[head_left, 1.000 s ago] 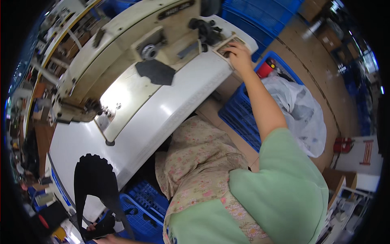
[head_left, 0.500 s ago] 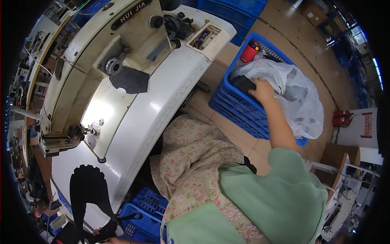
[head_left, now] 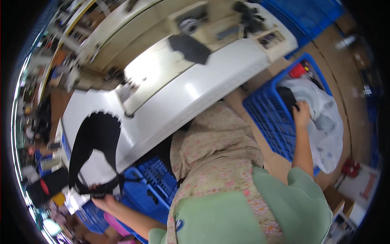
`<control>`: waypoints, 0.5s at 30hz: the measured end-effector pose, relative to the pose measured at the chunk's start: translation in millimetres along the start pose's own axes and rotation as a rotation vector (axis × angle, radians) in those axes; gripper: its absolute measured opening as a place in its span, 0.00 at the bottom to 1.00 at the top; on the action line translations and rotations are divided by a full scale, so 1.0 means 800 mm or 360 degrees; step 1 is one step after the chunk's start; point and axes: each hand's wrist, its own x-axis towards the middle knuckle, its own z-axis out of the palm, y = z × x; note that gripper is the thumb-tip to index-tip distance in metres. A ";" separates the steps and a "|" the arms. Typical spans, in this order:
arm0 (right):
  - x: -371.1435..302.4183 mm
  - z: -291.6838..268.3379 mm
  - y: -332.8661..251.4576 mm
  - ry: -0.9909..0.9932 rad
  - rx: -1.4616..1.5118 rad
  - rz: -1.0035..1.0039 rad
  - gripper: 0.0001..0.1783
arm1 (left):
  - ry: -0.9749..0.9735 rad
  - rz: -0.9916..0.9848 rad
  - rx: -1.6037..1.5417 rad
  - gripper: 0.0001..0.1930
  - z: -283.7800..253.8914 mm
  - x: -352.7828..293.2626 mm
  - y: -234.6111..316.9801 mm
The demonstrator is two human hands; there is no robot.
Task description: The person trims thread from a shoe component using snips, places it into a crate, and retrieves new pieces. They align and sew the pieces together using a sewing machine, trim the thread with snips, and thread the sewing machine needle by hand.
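Observation:
My left hand is closed on the lower edge of a black shoe upper, a horseshoe-shaped piece with a notched top edge. The upper stands over the corner of the white sewing table. On the right, my right hand reaches into a blue plastic basket. Its fingers curl against a black piece of material beside a white plastic bag. How much of that piece lies in the basket is hidden.
A sewing machine spans the table, with a dark flat piece on it. Something red sits in the basket's far end. Another blue basket stands below the table. A black piece with a red oval shows at left.
The view has swung left, so table and basket sit farther right. My left hand and the shoe upper have come up more fully into sight. My right hand stays at the black material.

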 end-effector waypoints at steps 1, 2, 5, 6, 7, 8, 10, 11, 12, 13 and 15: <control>0.002 0.002 0.009 -0.0120 0.0008 0.0081 0.13 | 0.0032 -0.0008 -0.0026 0.06 0.020 -0.016 -0.005; 0.004 0.004 0.012 -0.0131 0.0103 0.0071 0.13 | 0.0059 -0.0016 -0.0054 0.06 0.032 -0.027 -0.006; 0.013 0.009 0.022 -0.0273 0.0272 0.0085 0.11 | -0.0661 -0.0208 -0.0368 0.06 0.021 -0.031 -0.002; 0.017 0.011 0.034 -0.0339 0.0329 0.0091 0.11 | -0.0546 -0.0188 -0.0386 0.06 0.028 -0.037 -0.004; 0.022 0.015 0.059 -0.0339 0.0334 0.0069 0.11 | -0.0527 -0.0189 -0.0408 0.06 0.039 -0.047 -0.005; 0.028 0.021 0.089 -0.0448 0.0490 0.0120 0.10 | -0.0511 -0.0193 -0.0434 0.06 0.048 -0.054 -0.007; 0.035 0.024 0.092 -0.0580 0.0672 0.0132 0.10 | -0.0382 -0.0134 -0.0491 0.06 0.048 -0.053 -0.012; 0.043 0.012 0.089 -0.0498 0.0638 0.0170 0.09 | -0.0396 -0.0152 -0.0499 0.06 0.054 -0.062 -0.011; 0.052 -0.002 0.087 -0.0410 0.0602 0.0212 0.08 | -0.0416 -0.0173 -0.0511 0.06 0.062 -0.070 -0.011; 0.061 -0.013 0.080 -0.0333 0.0726 0.0180 0.08 | -0.0441 -0.0159 -0.0652 0.06 0.059 -0.065 -0.017; 0.078 -0.028 0.060 -0.0198 0.0908 0.0093 0.12 | -0.0523 -0.0203 -0.0761 0.06 0.072 -0.074 -0.025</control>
